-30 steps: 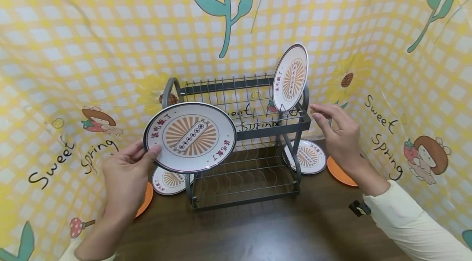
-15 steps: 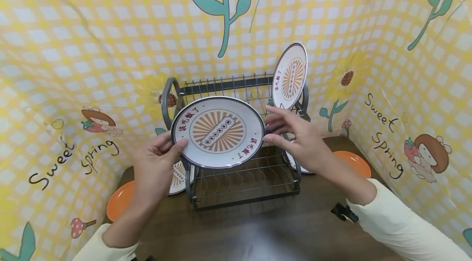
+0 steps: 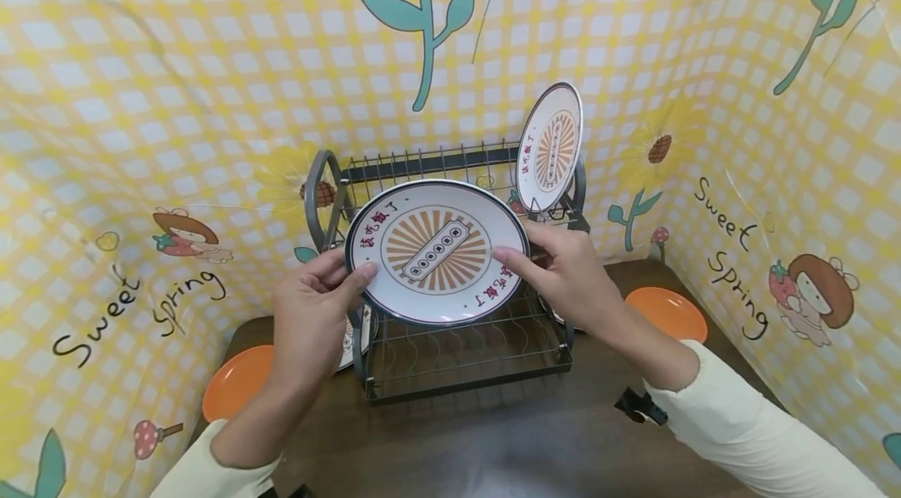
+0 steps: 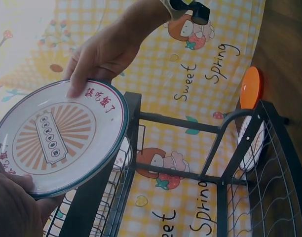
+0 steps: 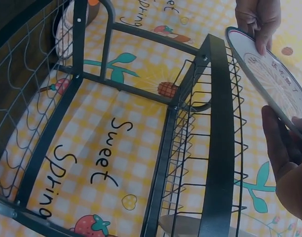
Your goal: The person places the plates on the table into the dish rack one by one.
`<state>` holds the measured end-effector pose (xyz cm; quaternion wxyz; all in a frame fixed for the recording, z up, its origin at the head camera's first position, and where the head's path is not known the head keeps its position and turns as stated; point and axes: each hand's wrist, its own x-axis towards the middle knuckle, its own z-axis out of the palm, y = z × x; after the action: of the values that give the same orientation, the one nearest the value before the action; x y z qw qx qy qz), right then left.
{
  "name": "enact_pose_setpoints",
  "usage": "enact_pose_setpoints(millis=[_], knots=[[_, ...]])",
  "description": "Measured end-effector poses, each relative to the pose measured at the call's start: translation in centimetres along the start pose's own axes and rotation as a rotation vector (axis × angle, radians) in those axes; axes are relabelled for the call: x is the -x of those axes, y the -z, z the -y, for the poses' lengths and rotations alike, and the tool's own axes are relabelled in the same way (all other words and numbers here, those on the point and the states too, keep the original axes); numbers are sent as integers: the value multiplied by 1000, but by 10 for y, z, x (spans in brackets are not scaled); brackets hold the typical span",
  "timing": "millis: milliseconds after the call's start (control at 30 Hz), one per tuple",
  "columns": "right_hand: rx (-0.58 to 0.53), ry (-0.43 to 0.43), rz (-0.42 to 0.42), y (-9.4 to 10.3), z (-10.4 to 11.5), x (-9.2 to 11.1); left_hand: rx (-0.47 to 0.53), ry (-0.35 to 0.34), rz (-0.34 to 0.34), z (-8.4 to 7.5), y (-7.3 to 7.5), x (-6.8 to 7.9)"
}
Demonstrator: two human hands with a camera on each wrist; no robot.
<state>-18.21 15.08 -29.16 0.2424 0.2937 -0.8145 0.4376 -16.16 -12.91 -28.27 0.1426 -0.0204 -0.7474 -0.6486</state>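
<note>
A white plate (image 3: 436,248) with a dark rim, orange sunburst and red characters is held face-up and tilted in front of the dish rack (image 3: 472,387). My left hand (image 3: 313,318) pinches its left edge, thumb on top and fingers underneath. On the opposite edge my right hand (image 3: 566,275) pinches it the same way. The left wrist view shows both thumbs on the held plate (image 4: 67,143); in the right wrist view the plate (image 5: 269,81) is seen nearly edge-on beside the rack's upper tier. A matching plate (image 3: 551,148) stands upright at the upper tier's right end.
Orange plates lie on the brown table (image 3: 450,451) at the left (image 3: 235,382) and right (image 3: 665,314). Another white plate (image 3: 360,338) shows partly behind the rack's left leg. Yellow checked cloth (image 3: 267,76) surrounds the table at the back and sides.
My left hand has carried the plate rightward, in front of the rack's upper tier. My right hand has moved left from beside the rack and taken hold of the plate's right edge.
</note>
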Motion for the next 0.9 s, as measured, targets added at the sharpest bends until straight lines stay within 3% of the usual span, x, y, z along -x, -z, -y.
enact_pose_setpoints(millis=[133, 233, 467, 600, 767, 900], knots=[[-7, 62, -39, 1, 0, 0, -24, -43, 57, 1, 2, -1], [-10, 73, -58, 4, -1, 2, -93, -130, 73, 3, 5, -1], [-51, 83, -184, 12, -3, 10, -170, -327, 23, -2, 12, 0], [-77, 55, -313, 18, 0, 7, -344, -375, 29, -7, 15, -2], [-40, 17, -460, 26, 6, 2, -569, -420, 118, -6, 15, -9], [25, 8, -538, 33, 10, -6, -782, -622, 127, 3, 12, -18]])
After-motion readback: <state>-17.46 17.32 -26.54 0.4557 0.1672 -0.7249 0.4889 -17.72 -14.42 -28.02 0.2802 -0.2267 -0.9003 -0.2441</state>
